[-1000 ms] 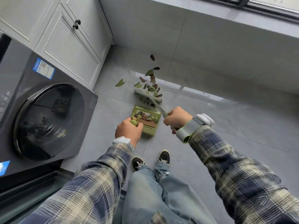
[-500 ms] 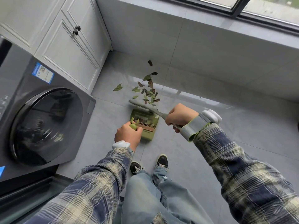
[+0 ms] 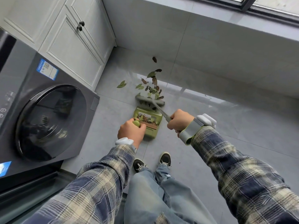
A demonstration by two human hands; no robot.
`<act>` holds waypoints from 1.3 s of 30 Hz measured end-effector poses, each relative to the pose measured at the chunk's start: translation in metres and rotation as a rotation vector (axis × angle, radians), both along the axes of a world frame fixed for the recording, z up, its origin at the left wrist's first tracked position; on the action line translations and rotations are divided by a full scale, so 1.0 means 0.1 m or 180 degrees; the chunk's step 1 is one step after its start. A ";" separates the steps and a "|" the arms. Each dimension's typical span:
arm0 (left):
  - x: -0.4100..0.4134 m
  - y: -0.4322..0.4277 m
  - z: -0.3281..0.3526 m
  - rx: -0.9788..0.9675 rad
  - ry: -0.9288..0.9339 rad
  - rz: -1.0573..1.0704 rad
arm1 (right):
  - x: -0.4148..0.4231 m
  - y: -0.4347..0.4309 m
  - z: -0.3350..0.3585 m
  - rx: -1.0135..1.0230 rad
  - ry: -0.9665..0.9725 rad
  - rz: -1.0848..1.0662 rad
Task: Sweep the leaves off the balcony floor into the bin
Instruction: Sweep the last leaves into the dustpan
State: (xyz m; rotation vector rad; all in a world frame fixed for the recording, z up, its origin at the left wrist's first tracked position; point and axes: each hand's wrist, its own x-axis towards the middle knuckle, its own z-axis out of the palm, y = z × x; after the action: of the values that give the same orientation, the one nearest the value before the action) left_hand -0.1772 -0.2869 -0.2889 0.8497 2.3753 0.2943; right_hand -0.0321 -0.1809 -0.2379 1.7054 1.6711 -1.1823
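Most of the leaves (image 3: 153,90) lie in a loose pile on the floor tiles (image 3: 210,143), just past the broom head (image 3: 146,101); so I'd call this mid-sweep, gathering step; right hand (image 3: 179,120) is wrapped round the broom handle (image 3: 161,111), left hand (image 3: 131,130) is curled round the dustpan's green grip; the dustpan (image 3: 151,135) sits on the floor with its mouth right at the bristles; inside I can see only a few leaves by the comb teeth; next I reckon the head has to go behind the pile and drag back, then fetch the stray leaf (image 3: 122,84) off left and the lone leaf (image 3: 154,59) by the wall; no bin in view.
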 end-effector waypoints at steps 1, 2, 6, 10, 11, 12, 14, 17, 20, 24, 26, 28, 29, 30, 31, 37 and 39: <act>-0.01 -0.01 -0.01 -0.0014 0.0009 0.0002 | 0.02 0.02 0.02 -0.0083 -0.0024 0.0051; -0.01 -0.01 -0.01 -0.0015 0.0005 -0.0001 | 0.05 0.05 0.06 -0.0171 -0.0013 0.0046; 0.00 -0.05 -0.03 -0.0003 -0.0028 -0.0048 | 0.14 0.17 0.20 -0.0294 0.0186 -0.0237; -0.01 -0.04 -0.02 0.0016 -0.0035 -0.0053 | 0.16 0.19 0.23 -0.0120 0.0293 -0.0428; 0.00 -0.04 -0.02 0.0018 -0.0026 -0.0059 | 0.15 0.19 0.21 -0.0081 0.0321 -0.0467; 0.00 -0.04 -0.02 0.0017 -0.0017 -0.0057 | 0.14 0.19 0.18 -0.0035 0.0346 -0.0500; 0.02 -0.03 -0.01 0.0036 -0.0009 -0.0057 | 0.12 0.20 0.14 0.0059 0.0377 -0.0539; 0.01 -0.03 -0.02 0.0001 -0.0008 -0.0027 | 0.07 0.19 0.03 0.0145 0.0452 -0.0580; 0.01 -0.03 -0.03 -0.0004 -0.0019 -0.0020 | 0.03 0.15 -0.06 0.0205 0.0411 -0.0616; 0.00 -0.04 -0.04 0.0019 -0.0035 0.0009 | 0.01 0.09 -0.18 0.0145 0.0254 -0.0598; -0.01 -0.04 -0.04 0.0026 -0.0030 0.0009 | 0.05 0.07 -0.17 -0.0037 0.0198 -0.0479; -0.01 -0.04 -0.05 0.0028 -0.0037 0.0027 | 0.10 0.09 -0.09 -0.0273 0.0118 -0.0356; -0.02 -0.04 -0.05 0.0032 -0.0039 0.0029 | 0.13 0.13 -0.03 -0.0342 0.0077 -0.0315; -0.01 -0.03 -0.04 0.0033 -0.0047 0.0019 | 0.17 0.18 0.05 -0.0350 0.0049 -0.0304; -0.01 -0.03 -0.03 0.0030 -0.0052 0.0020 | 0.21 0.22 0.12 -0.0333 0.0047 -0.0301; -0.01 -0.04 -0.02 0.0010 -0.0080 -0.0017 | 0.26 0.31 0.40 -0.0130 0.0134 -0.0352; -0.02 -0.03 -0.02 0.0000 -0.0071 0.0000 | 0.24 0.32 0.35 -0.0040 0.0201 -0.0414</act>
State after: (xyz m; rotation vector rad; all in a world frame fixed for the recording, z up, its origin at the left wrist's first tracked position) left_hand -0.1787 -0.2901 -0.2906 0.8421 2.3546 0.3025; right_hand -0.0085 -0.1491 -0.2026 1.8097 1.6059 -1.3159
